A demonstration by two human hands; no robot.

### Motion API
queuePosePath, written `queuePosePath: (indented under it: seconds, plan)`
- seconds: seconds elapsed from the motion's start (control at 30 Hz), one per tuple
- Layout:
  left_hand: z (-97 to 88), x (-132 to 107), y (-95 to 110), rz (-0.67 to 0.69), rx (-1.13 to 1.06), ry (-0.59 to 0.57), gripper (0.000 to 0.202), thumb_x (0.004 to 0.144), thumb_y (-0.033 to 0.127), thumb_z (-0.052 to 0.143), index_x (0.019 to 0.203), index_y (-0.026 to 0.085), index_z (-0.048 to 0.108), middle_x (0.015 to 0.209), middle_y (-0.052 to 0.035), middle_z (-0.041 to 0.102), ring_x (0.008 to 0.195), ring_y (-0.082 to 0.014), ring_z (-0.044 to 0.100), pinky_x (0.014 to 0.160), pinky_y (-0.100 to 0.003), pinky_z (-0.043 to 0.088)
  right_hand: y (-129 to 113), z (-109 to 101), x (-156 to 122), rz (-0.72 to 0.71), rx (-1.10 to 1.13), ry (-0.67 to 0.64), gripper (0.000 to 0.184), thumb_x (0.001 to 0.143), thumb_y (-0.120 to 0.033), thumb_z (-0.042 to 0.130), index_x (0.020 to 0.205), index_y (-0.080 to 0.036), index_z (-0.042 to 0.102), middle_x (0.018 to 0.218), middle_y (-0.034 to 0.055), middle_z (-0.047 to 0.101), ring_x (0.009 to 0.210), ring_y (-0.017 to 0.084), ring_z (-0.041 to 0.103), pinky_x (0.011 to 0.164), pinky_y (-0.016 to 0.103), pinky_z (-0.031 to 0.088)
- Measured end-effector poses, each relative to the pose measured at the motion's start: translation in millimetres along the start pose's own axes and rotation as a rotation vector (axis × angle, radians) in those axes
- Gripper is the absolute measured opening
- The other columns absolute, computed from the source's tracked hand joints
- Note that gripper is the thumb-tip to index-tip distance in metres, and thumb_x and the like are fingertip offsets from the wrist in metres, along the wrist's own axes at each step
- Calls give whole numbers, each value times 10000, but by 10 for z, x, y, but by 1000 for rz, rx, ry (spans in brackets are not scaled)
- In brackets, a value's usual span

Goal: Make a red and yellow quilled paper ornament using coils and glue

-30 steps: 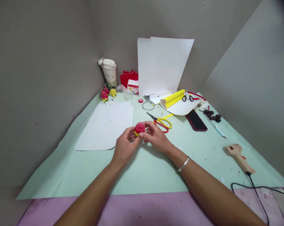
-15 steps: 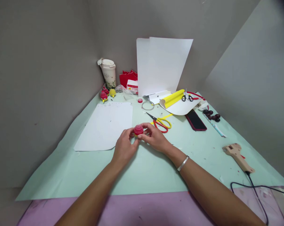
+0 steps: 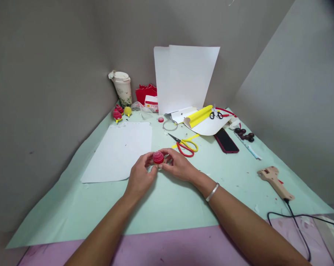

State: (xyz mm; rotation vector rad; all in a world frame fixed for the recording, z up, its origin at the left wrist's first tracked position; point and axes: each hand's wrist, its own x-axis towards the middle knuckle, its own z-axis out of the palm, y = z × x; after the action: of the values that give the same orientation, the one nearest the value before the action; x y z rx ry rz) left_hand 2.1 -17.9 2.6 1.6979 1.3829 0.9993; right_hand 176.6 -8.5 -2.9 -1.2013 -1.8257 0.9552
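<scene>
Between my hands is a small red dome-shaped ornament point(image 3: 158, 157) with pale ridged rings and a bit of yellow low down. My left hand point(image 3: 141, 173) has its fingers closed on the ornament's left side. From the right, my right hand point(image 3: 178, 164) pinches it between thumb and fingers; a silver bangle point(image 3: 212, 192) circles that wrist. The ornament's underside is mostly hidden by fingers. Just beyond my right hand lie scissors point(image 3: 185, 145) with one red and one yellow handle. A white sheet point(image 3: 117, 153) lies to the left, reaching close to my left hand.
At the back left stand a lidded cup point(image 3: 122, 88) and similar red ornaments point(image 3: 117, 115) beside a yellow one point(image 3: 127, 111). Rolled yellow paper point(image 3: 200, 116) and a phone point(image 3: 226, 140) lie right of centre. A corded glue gun point(image 3: 276, 181) rests at the right.
The view has turned slightly, so everything sits a little farther left. Both hands still hold the red ornament, which seems tipped a little, with less yellow showing.
</scene>
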Motion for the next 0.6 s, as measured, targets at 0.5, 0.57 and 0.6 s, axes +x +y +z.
queuePosePath:
  seconds: [0.5,0.57,0.6]
  plan:
    - [0,25,40,-36,-3,10,367,811,390,653,1133,214,645,1116,-64,709,997,-229,659,937,-405,505,52,-3,14,-42,-53,15,486,843,-298,671,1286,-175,512,1135,90,628,750,128,598,734,312,511]
    - [-5,30,38,-46,-30,-6,371,826,410,639,1140,212,643,1115,-66,710,998,-230,661,934,-402,506,44,-10,11,-35,-58,12,495,847,-321,666,1294,-180,505,1123,84,633,747,128,591,724,308,505]
    - [-9,31,39,-53,-51,-13,378,831,422,633,1144,210,642,1118,-68,710,1004,-232,662,937,-401,506,38,-15,9,-30,-63,9,495,847,-321,664,1294,-182,503,1113,80,636,746,129,588,717,305,500]
